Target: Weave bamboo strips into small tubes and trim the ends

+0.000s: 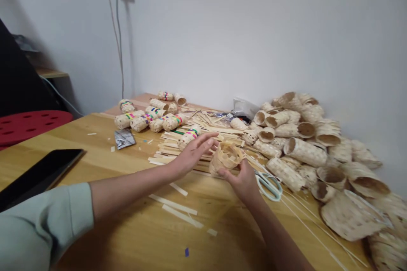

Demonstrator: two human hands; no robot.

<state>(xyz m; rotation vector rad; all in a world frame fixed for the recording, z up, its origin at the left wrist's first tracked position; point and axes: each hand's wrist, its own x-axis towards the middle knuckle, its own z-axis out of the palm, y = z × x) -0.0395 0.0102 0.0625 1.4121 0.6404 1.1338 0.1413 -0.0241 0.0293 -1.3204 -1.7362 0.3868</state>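
Small woven basket (224,162) sits between the two hands, mouth tipped up, near the middle of the view. Right hand (244,181) grips it from the right side, thumb on the near wall low down, fingers behind, mostly hidden. Left hand (194,153) at the basket's left, fingers spread out straight toward the rim, not closed on anything; can't tell if fingertips touch. Basket is just off those fingertips or against them, firmly in the right hand's hold. Flat strips (168,148) lie behind and left of it on the wooden table (127,233), a few loose ones nearer the person. Color-banded woven tube (188,136) just beyond left hand. Scissors (270,185) just right of right hand, handles toward the person. Pile of plain woven tubes (305,152) farther right, along the wall.
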